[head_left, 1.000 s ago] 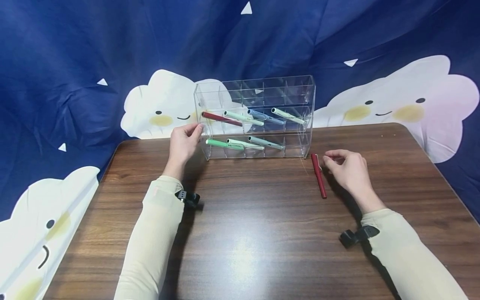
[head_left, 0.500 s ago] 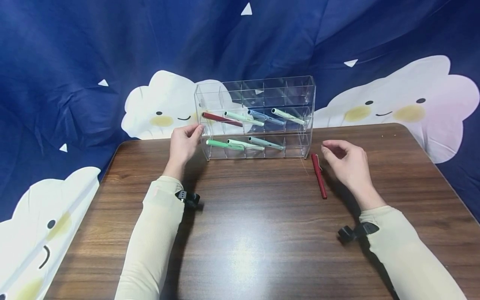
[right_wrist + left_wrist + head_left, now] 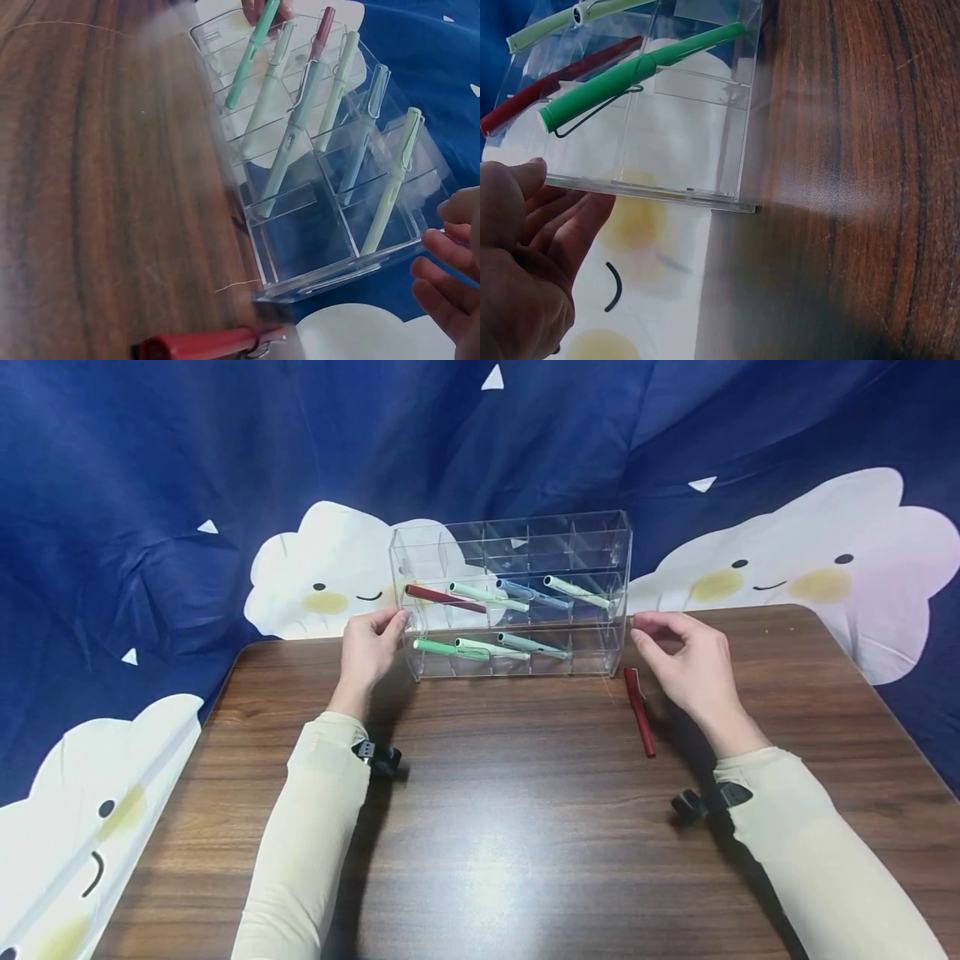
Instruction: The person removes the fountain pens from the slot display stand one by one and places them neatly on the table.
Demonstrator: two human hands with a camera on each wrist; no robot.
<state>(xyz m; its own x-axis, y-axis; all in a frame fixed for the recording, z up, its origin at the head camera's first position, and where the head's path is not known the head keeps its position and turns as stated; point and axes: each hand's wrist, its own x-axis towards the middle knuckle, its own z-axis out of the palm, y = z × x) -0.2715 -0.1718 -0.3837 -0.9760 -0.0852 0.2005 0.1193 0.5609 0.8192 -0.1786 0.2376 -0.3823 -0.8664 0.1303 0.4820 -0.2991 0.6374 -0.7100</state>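
Observation:
A clear acrylic pen display rack (image 3: 517, 675) stands near the back of the table. My left hand (image 3: 367, 652) pinches its left side edge between thumb and fingers; in the left wrist view the thumb (image 3: 531, 176) lies on the near side of that edge. My right hand (image 3: 690, 660) is at the rack's right side, thumb and fingers slightly bent with fingertips right at the edge. The middle tier holds a red pen (image 3: 444, 598), two pale green pens and a blue pen (image 3: 536, 594). Below are a green pen (image 3: 450, 649), a pale green pen and a grey-green pen (image 3: 532, 646).
Another red pen (image 3: 640, 714) with a clip lies on the wooden table (image 3: 465, 793), by the rack's front right corner and below my right hand. A blue curtain (image 3: 480, 443) with white clouds hangs behind the table.
My right hand has moved from beside the loose red pen, away from me and to the left, up to the rack's right side. The left hand stays on the rack.

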